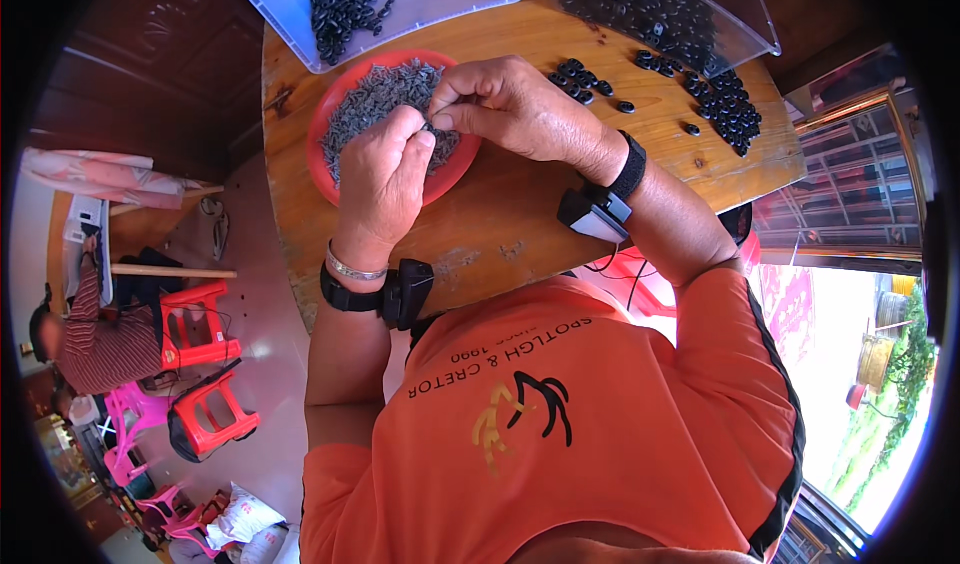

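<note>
Over a red bowl heaped with small grey slender pieces, my two hands meet fingertip to fingertip. My left hand is closed, thumb on top, pinching a small black oval piece that barely shows. My right hand reaches in from the right with thumb and forefinger pressed together against that piece. Whatever lies between the right fingertips is too small and hidden to name. Loose black oval pieces like it lie spread on the table to the right, with a smaller cluster nearer the right hand.
The wooden table has a rounded edge. At its far left stands a pale translucent bin with some black pieces; at the far right, a clear bin holds many. Red stools and another person are off to the left.
</note>
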Available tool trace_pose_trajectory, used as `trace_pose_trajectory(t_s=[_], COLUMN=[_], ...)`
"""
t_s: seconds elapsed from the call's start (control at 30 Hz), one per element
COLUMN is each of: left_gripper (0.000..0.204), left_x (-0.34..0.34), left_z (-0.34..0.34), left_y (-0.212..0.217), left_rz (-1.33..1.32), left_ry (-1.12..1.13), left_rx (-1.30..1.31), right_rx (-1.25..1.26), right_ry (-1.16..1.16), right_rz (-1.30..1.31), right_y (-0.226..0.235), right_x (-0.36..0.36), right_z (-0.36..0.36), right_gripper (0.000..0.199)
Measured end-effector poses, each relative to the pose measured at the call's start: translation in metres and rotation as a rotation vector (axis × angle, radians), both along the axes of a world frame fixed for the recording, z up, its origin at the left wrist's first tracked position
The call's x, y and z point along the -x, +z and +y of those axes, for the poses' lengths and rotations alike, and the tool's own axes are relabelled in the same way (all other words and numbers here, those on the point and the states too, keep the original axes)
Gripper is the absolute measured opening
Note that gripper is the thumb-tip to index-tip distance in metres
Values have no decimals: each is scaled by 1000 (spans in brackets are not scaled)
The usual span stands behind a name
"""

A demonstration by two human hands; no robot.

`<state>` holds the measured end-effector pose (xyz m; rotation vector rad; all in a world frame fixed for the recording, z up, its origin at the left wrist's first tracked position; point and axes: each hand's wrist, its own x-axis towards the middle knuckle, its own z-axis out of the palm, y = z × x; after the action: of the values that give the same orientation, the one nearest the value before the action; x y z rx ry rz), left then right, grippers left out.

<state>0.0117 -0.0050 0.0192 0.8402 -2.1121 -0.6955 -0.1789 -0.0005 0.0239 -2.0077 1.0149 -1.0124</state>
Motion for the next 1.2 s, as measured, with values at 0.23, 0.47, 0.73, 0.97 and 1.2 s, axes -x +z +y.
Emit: trace_pose_trajectory(t_s=[0.23,0.47,0.73,0.97,1.2], left_gripper=[12,15,15,16,16], left_x=[3,5,-4,-3,-3], left_z=[3,-1,-10,-6,-5], left_y=[-10,-17,-19,-15,-15], left_rz=[125,236,362,327,349], left_ry=[12,30,75,29,30], left_rx=[-127,-270,-358,-317,-305], right_rx=[10,-65,124,26,34], right_ry=[-25,-12,-452,-435,-411], right_rz=[-17,-53,671,973,799], right_y=[0,3,13,-8,-14], right_x=[-3,6,89,90,90], right_z=[4,0,-16,-28,-33], right_gripper=[9,12,16,17,17])
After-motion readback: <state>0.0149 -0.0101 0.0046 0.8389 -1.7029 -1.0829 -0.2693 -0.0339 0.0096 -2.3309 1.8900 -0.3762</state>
